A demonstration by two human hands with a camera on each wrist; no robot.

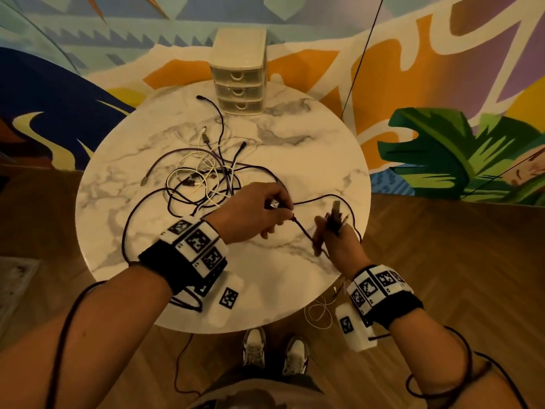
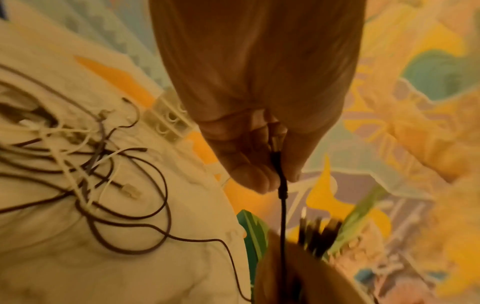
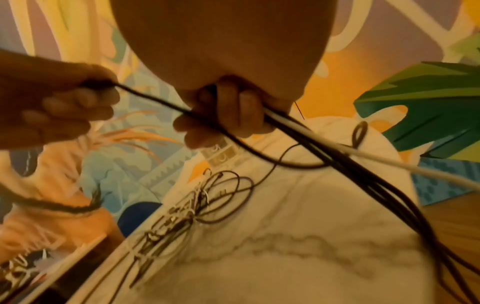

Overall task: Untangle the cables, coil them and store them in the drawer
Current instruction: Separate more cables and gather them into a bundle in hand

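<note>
Left hand (image 1: pixel 259 211) pinches the dark cable (image 1: pixel 302 228); right hand (image 1: pixel 336 240) clutches gathered plugs (image 1: pixel 336 215). Feed slowly, keep slack off the tangle (image 1: pixel 203 175).

Colourful mural wall (image 1: pixel 413 84), wood floor (image 1: pixel 442 261)

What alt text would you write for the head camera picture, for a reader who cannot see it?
Two hands work over a round marble table: the left hand pinches a dark cable's plug, the right hand grips a bundle of cables. A tangle of dark and white cables lies behind them, near a small drawer unit, drawers closed.
</note>
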